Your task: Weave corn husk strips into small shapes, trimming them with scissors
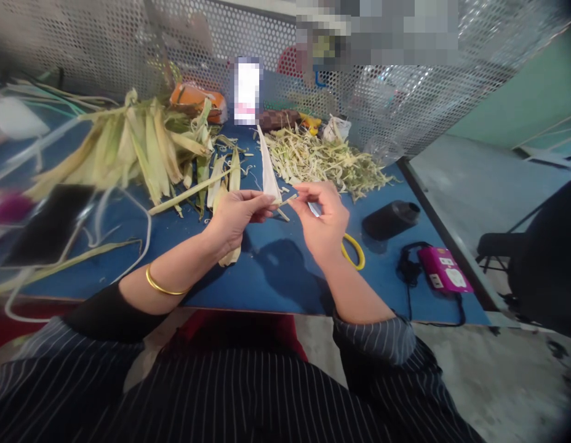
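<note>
A pale, pointed corn husk [267,167] stands up from the fingers of my left hand [243,215], which pinches its lower end between thumb and forefinger. My right hand [323,215] is closed just to the right, pinching the end of a thin husk strip [288,201] that reaches across to the left fingertips. Part of a yellow ring-shaped thing [354,252] shows beside my right wrist; the rest is hidden. Behind the hands, a heap of thin husk shreds [322,157] lies on the blue table [285,289]. Broad whole husks [142,147] are piled at the left.
A black spool-like cylinder [391,220] and a pink power box [445,269] with a black cord sit on the right. A dark flat device [50,224] and white cables lie left. A lit phone [247,91] stands before the perforated metal screen [207,37]. An orange packet [197,101] is nearby.
</note>
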Tool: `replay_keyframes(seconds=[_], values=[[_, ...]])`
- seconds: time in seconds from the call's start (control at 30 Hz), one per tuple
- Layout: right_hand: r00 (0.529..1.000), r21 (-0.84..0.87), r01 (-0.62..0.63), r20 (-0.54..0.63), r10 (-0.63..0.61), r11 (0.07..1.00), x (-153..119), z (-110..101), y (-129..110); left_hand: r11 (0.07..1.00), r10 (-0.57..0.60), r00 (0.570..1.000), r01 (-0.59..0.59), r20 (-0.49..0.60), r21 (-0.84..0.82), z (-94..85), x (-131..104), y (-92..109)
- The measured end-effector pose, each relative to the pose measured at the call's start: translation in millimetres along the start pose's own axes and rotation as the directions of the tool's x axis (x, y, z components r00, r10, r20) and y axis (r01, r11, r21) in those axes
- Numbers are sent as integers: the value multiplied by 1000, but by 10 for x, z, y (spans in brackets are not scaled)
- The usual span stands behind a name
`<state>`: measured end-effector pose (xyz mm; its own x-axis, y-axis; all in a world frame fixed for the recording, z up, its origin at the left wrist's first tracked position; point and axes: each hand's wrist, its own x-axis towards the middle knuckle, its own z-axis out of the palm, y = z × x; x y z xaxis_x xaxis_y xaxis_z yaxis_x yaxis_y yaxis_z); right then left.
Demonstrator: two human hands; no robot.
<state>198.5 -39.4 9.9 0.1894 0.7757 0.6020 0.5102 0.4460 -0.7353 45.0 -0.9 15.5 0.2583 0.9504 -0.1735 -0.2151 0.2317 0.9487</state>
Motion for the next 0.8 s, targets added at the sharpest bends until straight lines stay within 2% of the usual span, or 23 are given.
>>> replay_keyframes(seconds=[0.07, 0.17, 0.27, 0.43, 0.5, 0.6, 0.7, 0.8], values=[[991, -92, 130, 48, -126, 987, 21, -37, -12, 1000, -5, 1000, 5, 21, -2, -3, -12, 11], [968, -147, 240, 116, -224, 959, 25, -31, 13, 1000, -20, 998, 21, 64, -19, -3, -35, 18], [953, -167, 294, 132, -274, 941, 19, -5, 65, 997, -58, 993, 64, 99, -53, -8, -45, 24], [942, -220, 321, 176, -287, 921, 19, 2, 91, 986, -120, 981, 135, 151, -95, -25, -37, 13], [945, -226, 312, 173, -277, 923, 13, 8, 80, 992, -83, 986, 96, 141, -86, -17, -38, -12], [967, -185, 244, 122, -225, 952, -4, 26, 52, 997, 46, 995, -41, 87, -59, 14, -53, -58], [987, -90, 121, 115, -110, 989, -21, 41, 18, 987, 160, 986, -161, 50, 22, 40, -67, -86], [987, -19, -25, 157, 28, 999, -27, 42, -14, 969, 222, 974, -226, 47, 103, 49, -70, -90]])
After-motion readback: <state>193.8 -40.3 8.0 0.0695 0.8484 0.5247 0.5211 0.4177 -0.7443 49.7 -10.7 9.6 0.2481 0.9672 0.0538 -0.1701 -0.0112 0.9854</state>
